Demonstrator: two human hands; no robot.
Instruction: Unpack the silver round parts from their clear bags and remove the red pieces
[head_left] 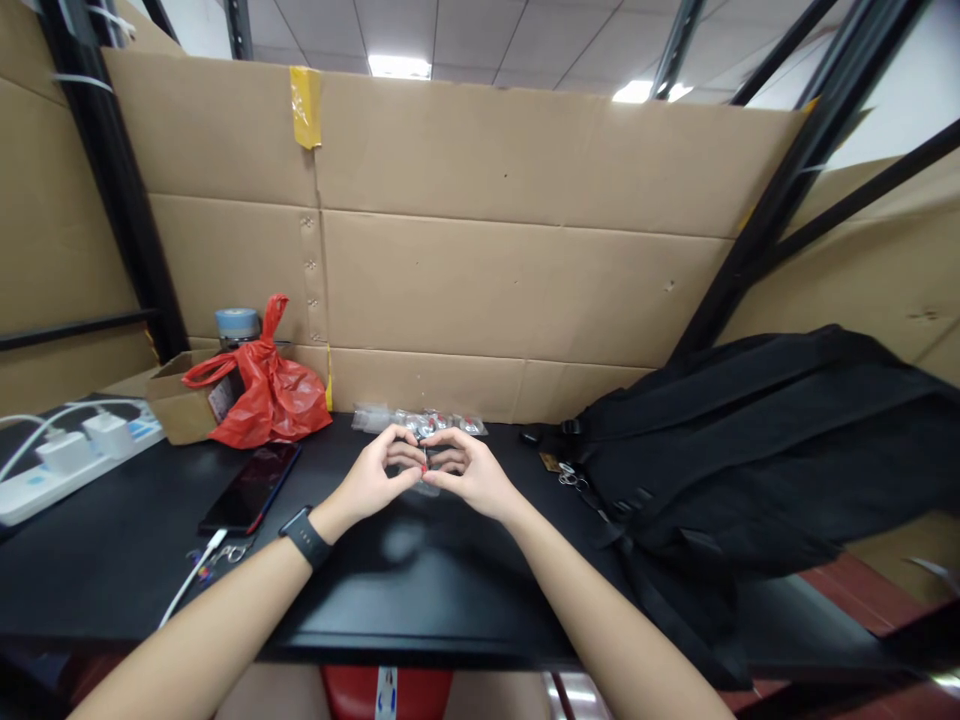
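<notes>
Forearms up front, left hand and right hand pinching a small red piece; handling looks unfinished, clear packets lying beyond.

The left hand and right hand nearly meet above the desk, fingertips on a small red item, mostly hidden; packets lie just beyond, near the cardboard. A watch circles the left wrist; leftward sit a phone, red bag, box and power strip; rightward, a backpack.
</notes>
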